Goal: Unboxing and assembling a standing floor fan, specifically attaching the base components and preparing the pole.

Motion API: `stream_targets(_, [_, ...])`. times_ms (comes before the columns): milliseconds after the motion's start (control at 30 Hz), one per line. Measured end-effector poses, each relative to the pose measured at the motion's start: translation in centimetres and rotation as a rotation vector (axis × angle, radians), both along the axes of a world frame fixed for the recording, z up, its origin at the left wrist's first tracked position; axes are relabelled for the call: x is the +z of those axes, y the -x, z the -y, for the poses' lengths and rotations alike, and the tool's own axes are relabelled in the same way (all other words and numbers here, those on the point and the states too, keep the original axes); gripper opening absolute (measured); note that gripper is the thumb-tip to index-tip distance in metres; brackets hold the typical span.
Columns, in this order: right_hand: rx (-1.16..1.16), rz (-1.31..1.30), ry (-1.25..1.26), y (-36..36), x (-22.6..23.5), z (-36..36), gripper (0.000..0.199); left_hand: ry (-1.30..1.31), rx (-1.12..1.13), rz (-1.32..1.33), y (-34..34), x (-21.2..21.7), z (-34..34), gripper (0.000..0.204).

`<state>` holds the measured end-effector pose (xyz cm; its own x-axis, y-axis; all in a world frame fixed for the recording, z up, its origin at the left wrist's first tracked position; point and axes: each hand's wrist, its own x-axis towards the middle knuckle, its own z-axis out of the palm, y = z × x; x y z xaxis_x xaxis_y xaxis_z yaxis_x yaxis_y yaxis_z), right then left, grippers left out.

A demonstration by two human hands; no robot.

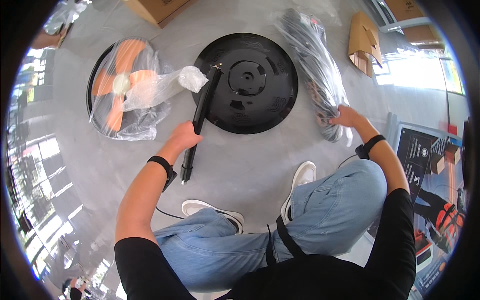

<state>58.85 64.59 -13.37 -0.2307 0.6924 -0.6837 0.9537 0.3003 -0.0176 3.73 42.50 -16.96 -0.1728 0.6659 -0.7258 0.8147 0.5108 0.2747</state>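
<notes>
My left hand (185, 135) is closed around the middle of a black metal pole (204, 102). The pole slants, its far end over the left edge of a large black round base (274, 82) on the floor. At the right, my right hand (348, 118) grips the near end of a long dark bundle (311, 60) in clear plastic wrap; what is inside is hard to make out. On the left lie orange fan blades (131, 55) with a pale hub, in a black ring guard partly under clear plastic. A bubble-wrapped piece (192, 79) rests across them toward the pole.
An opened cardboard piece (361, 46) lies beyond the bundle at the right. A cardboard box (159, 9) stands at the far edge. A printed panel (415, 155) is on my right. My white shoes (212, 214) rest on the grey floor close to the pole's near end.
</notes>
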Motion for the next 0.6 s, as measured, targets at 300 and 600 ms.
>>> stream_targets(300, [-0.213,-0.092,-0.195,2.6,-1.7,6.2,0.078,0.245,0.319,0.270,2.8,-2.6,5.0,0.064])
stream_targets(600, [-0.149,-0.447,-0.068,5.5,-3.1,7.1,0.065,0.181,0.409,0.299,5.1,-5.1,6.1,0.041])
